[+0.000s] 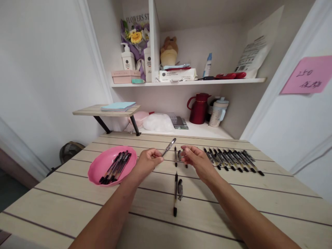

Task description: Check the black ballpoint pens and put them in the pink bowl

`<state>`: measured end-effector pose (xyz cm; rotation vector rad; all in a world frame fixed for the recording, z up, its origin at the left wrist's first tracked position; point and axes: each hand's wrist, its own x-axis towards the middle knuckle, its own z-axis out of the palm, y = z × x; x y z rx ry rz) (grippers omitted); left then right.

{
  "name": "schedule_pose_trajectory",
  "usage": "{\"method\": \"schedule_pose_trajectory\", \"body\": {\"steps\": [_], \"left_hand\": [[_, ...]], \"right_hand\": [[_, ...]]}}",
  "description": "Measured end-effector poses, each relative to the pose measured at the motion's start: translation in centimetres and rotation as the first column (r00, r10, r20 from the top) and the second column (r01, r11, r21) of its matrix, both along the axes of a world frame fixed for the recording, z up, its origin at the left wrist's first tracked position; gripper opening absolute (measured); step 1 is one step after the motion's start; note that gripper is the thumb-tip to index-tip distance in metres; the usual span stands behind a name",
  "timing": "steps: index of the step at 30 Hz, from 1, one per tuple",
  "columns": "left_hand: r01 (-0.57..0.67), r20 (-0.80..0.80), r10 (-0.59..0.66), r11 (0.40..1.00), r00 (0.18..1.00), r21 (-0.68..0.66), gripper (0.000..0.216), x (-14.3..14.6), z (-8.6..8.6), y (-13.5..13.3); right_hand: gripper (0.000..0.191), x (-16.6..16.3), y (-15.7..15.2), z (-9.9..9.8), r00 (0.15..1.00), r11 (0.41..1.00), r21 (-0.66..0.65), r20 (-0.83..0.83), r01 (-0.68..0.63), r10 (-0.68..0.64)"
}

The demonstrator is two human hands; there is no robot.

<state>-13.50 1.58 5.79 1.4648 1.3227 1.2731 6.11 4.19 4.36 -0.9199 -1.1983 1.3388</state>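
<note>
My left hand (149, 162) pinches a pen (169, 146) that slants up and to the right above the desk. My right hand (195, 158) hovers to its right with fingers curled and a little apart, and nothing visible between them. Beside and partly beneath its fingertips are a slim black pen part (175, 157) and a small dark cap (179, 154). Nearer to me lies an uncapped black pen (176, 195) with a clear-and-black pen cap (180, 190) alongside it. At left, a pink dish (93, 169) holds several black pens (116, 167).
Several pens (230, 159) lie in a slanted row at the right of the slatted desk (145, 224). A small raised shelf (80, 111) carries blue notebooks (118, 106). Behind stand a red jug (199, 109), a pale tumbler (218, 112) and a white plastic bag (158, 122).
</note>
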Motion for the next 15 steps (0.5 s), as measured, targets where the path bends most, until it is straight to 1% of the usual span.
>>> {"method": "schedule_pose_trajectory", "body": {"steps": [2,4,5,7,9,11,15], "left_hand": [[0.135,0.088,-0.127,0.988,0.988,-0.080,0.018,0.0,-0.1,-0.3],[0.267,0.189,-0.238,0.953,0.953,-0.144,0.019,0.5,-0.6,-0.5],[0.314,0.234,-0.272,0.935,0.934,-0.165,0.019,0.8,-0.9,-0.6],[0.365,0.295,-0.302,0.912,0.907,-0.187,0.020,1.2,-1.4,-0.7],[0.376,0.308,-0.306,0.904,0.901,-0.202,0.020,1.4,-1.7,-0.6],[0.353,0.281,-0.289,0.912,0.915,-0.210,0.021,1.4,-1.9,-0.6],[0.247,0.126,-0.225,0.950,0.966,-0.193,0.021,1.6,-2.2,-0.4]], "right_hand": [[0.040,-0.1,-0.1,0.0,1.000,1.000,0.017,-0.025,-0.019,0.019],[0.042,-0.3,-0.3,0.1,0.997,0.998,0.042,-0.059,-0.042,0.045],[0.043,-0.3,-0.4,0.2,0.995,0.997,0.052,-0.077,-0.055,0.059],[0.042,-0.4,-0.6,0.4,0.992,0.995,0.062,-0.103,-0.074,0.080],[0.039,-0.4,-0.7,0.5,0.991,0.995,0.059,-0.106,-0.079,0.085],[0.037,-0.3,-0.6,0.4,0.993,0.997,0.046,-0.092,-0.063,0.067],[0.037,-0.4,-0.3,-0.2,0.997,0.999,0.021,-0.073,-0.036,0.038]]}}
